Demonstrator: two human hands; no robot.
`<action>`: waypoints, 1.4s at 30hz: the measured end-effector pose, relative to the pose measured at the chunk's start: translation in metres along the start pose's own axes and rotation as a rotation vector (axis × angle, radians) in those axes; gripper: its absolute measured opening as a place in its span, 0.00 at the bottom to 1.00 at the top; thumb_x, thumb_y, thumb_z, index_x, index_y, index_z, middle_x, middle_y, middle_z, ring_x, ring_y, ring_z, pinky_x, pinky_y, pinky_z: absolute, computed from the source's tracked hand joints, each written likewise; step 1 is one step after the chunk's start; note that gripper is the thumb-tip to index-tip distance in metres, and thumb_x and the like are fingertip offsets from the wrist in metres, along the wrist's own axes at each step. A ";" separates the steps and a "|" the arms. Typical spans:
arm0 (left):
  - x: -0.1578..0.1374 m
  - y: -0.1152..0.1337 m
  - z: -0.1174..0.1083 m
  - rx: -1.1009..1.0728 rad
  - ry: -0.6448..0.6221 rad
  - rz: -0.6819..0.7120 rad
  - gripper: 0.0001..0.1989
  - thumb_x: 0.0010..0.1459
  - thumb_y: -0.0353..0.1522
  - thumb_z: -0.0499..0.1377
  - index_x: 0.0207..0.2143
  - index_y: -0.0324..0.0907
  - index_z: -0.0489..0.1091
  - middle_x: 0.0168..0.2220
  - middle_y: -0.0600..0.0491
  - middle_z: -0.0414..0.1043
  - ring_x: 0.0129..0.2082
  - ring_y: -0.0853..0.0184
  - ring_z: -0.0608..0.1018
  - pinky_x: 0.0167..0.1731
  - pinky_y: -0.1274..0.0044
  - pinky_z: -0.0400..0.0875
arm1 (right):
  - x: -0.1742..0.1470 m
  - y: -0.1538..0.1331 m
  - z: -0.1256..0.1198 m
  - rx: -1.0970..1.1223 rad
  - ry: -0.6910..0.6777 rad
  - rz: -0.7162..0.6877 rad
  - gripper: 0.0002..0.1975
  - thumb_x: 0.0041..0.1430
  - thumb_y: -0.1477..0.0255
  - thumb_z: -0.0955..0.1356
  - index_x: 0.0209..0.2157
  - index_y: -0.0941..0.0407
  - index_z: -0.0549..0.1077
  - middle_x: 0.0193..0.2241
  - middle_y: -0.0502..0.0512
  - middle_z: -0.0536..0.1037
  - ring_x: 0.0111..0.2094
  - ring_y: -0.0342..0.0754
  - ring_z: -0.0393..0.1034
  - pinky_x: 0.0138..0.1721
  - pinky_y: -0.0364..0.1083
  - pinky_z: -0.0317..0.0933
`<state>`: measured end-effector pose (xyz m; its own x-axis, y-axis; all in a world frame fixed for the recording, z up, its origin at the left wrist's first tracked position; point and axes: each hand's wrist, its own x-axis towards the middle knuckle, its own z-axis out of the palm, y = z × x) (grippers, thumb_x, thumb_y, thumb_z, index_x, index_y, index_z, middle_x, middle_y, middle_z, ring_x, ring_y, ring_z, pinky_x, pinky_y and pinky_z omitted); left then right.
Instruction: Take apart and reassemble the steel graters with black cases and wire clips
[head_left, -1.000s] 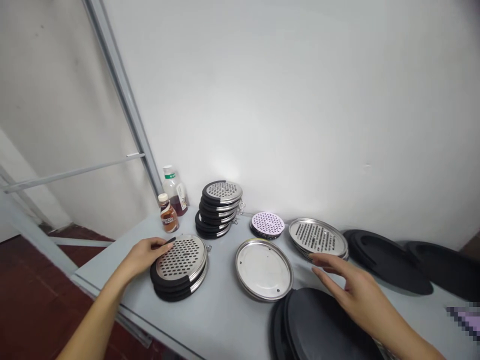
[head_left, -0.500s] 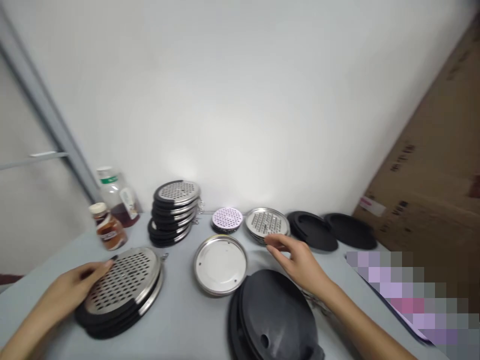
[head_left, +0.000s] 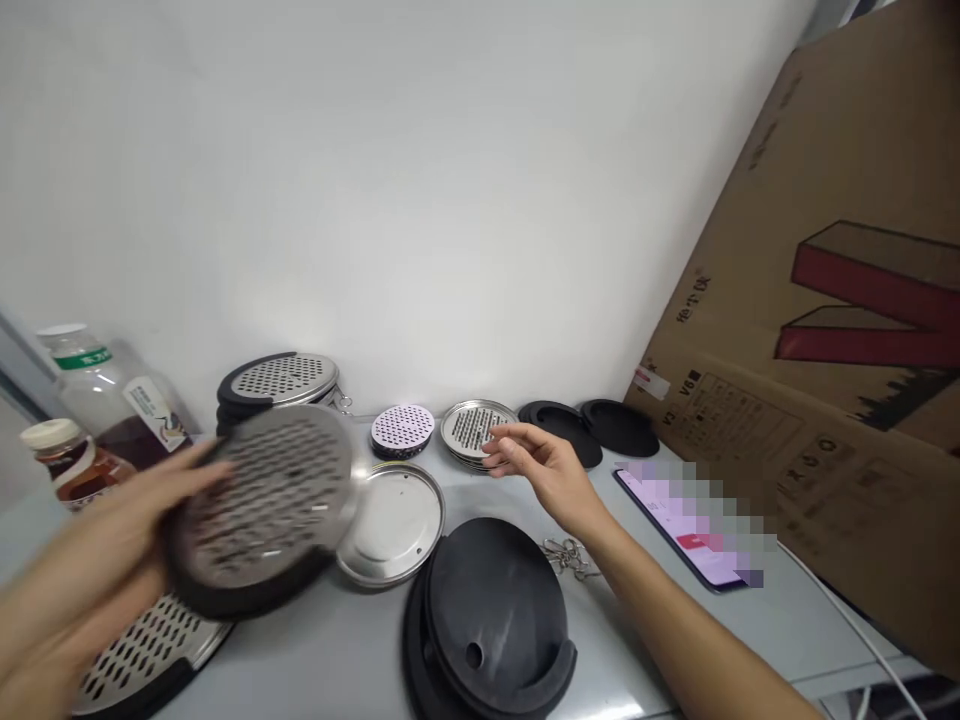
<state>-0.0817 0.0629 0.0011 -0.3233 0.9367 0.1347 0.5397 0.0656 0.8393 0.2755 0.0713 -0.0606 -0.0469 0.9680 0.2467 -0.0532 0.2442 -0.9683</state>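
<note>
My left hand (head_left: 150, 520), smeared by motion, grips a round perforated metal case (head_left: 277, 500) with a black rim and holds it above the table. Below it lies another perforated case (head_left: 146, 645) of the same kind. My right hand (head_left: 547, 470) reaches over a stack of perforated metal discs (head_left: 469, 425), its fingers slightly curved and the thumb apart; whether the fingertips touch the discs I cannot tell. Between the hands sits a shallow metal dish (head_left: 401, 525). Nearer to me is a stack of black round parts (head_left: 495, 600), the top one with a hole.
A stack of assembled cases (head_left: 285, 378) stands at the back left beside two bottles (head_left: 112, 400). Pale lilac discs (head_left: 403, 428) and black round trays (head_left: 619, 428) line the wall. Small metal clips (head_left: 570, 556), a phone (head_left: 675, 525) and a large cardboard box (head_left: 787, 400) are on the right.
My left hand has lifted the upper perforated case off the one beneath. My right hand has stayed near the metal discs. The view has turned to the right.
</note>
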 end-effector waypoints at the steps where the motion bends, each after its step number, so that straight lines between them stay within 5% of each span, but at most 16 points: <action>1: -0.004 0.010 0.022 -0.079 -0.126 0.010 0.28 0.52 0.52 0.56 0.47 0.45 0.76 0.37 0.57 0.81 0.37 0.62 0.81 0.34 0.74 0.76 | -0.001 -0.004 -0.002 0.038 -0.021 0.031 0.20 0.58 0.57 0.69 0.46 0.56 0.74 0.39 0.58 0.79 0.38 0.52 0.76 0.39 0.52 0.72; 3: -0.013 0.033 0.068 -0.485 -0.569 -0.032 0.26 0.46 0.41 0.65 0.48 0.40 0.75 0.43 0.49 0.80 0.43 0.55 0.80 0.39 0.69 0.77 | -0.002 -0.010 -0.007 0.077 -0.078 0.104 0.22 0.58 0.56 0.70 0.49 0.55 0.73 0.43 0.59 0.78 0.41 0.53 0.76 0.39 0.52 0.73; 4: -0.019 0.044 0.091 -0.592 -0.678 -0.036 0.26 0.46 0.40 0.66 0.49 0.40 0.74 0.45 0.47 0.79 0.45 0.54 0.79 0.42 0.68 0.77 | -0.003 -0.012 -0.011 0.084 -0.106 0.134 0.23 0.57 0.57 0.71 0.50 0.55 0.72 0.45 0.59 0.78 0.43 0.53 0.75 0.40 0.52 0.72; 7: -0.031 0.068 0.143 -0.681 -0.598 0.039 0.28 0.47 0.40 0.68 0.50 0.39 0.71 0.49 0.44 0.76 0.48 0.55 0.78 0.48 0.67 0.74 | -0.004 -0.018 -0.025 0.084 -0.166 0.183 0.27 0.51 0.63 0.76 0.52 0.56 0.72 0.46 0.59 0.79 0.45 0.55 0.75 0.46 0.52 0.69; 10: -0.037 0.071 0.165 -0.478 -0.477 0.133 0.25 0.53 0.44 0.64 0.50 0.42 0.68 0.51 0.46 0.74 0.50 0.56 0.76 0.48 0.69 0.73 | -0.002 -0.020 -0.041 0.059 -0.137 0.225 0.26 0.49 0.64 0.76 0.49 0.59 0.75 0.41 0.60 0.81 0.40 0.55 0.76 0.43 0.52 0.70; 15: -0.053 0.053 0.164 -0.195 -0.470 0.322 0.20 0.64 0.44 0.52 0.53 0.45 0.66 0.55 0.49 0.72 0.56 0.59 0.72 0.55 0.68 0.66 | 0.008 -0.016 -0.069 0.134 0.042 0.258 0.19 0.52 0.65 0.75 0.42 0.61 0.78 0.34 0.60 0.82 0.33 0.50 0.77 0.38 0.48 0.70; 21: -0.065 0.039 0.168 -0.023 -0.519 0.309 0.22 0.62 0.35 0.52 0.58 0.42 0.63 0.56 0.46 0.70 0.57 0.57 0.71 0.56 0.65 0.66 | 0.028 0.005 -0.087 0.380 0.365 0.199 0.08 0.54 0.68 0.71 0.35 0.57 0.75 0.29 0.56 0.81 0.32 0.52 0.76 0.37 0.50 0.72; 30: -0.073 0.027 0.159 0.187 -0.529 0.596 0.20 0.60 0.40 0.57 0.54 0.48 0.70 0.51 0.47 0.73 0.55 0.51 0.71 0.55 0.59 0.67 | 0.012 0.007 -0.043 0.536 0.163 0.276 0.07 0.54 0.69 0.63 0.30 0.56 0.71 0.26 0.56 0.73 0.22 0.45 0.65 0.16 0.40 0.60; 34: -0.075 0.032 0.154 0.033 -0.513 0.651 0.28 0.59 0.46 0.59 0.61 0.53 0.62 0.65 0.50 0.56 0.65 0.51 0.59 0.62 0.59 0.58 | -0.003 0.004 -0.005 0.552 0.086 0.284 0.12 0.58 0.62 0.62 0.31 0.55 0.71 0.27 0.56 0.73 0.22 0.44 0.63 0.15 0.40 0.56; 38: -0.087 0.038 0.156 -0.227 -0.530 0.726 0.45 0.60 0.48 0.58 0.69 0.53 0.34 0.71 0.49 0.36 0.69 0.52 0.46 0.65 0.59 0.50 | -0.017 0.004 0.027 0.360 0.097 0.221 0.18 0.60 0.55 0.63 0.42 0.53 0.73 0.34 0.56 0.77 0.29 0.49 0.71 0.23 0.44 0.65; 42: -0.096 0.039 0.158 -0.260 -0.524 0.831 0.48 0.58 0.51 0.57 0.69 0.55 0.30 0.72 0.52 0.26 0.70 0.50 0.41 0.66 0.58 0.46 | -0.029 0.005 0.037 0.183 0.090 0.113 0.27 0.57 0.49 0.65 0.53 0.49 0.71 0.43 0.57 0.79 0.46 0.59 0.73 0.41 0.53 0.70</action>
<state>0.0931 0.0301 -0.0622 0.4928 0.6884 0.5322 0.2325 -0.6936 0.6818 0.2398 0.0426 -0.0709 0.0260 0.9919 0.1244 -0.2326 0.1270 -0.9642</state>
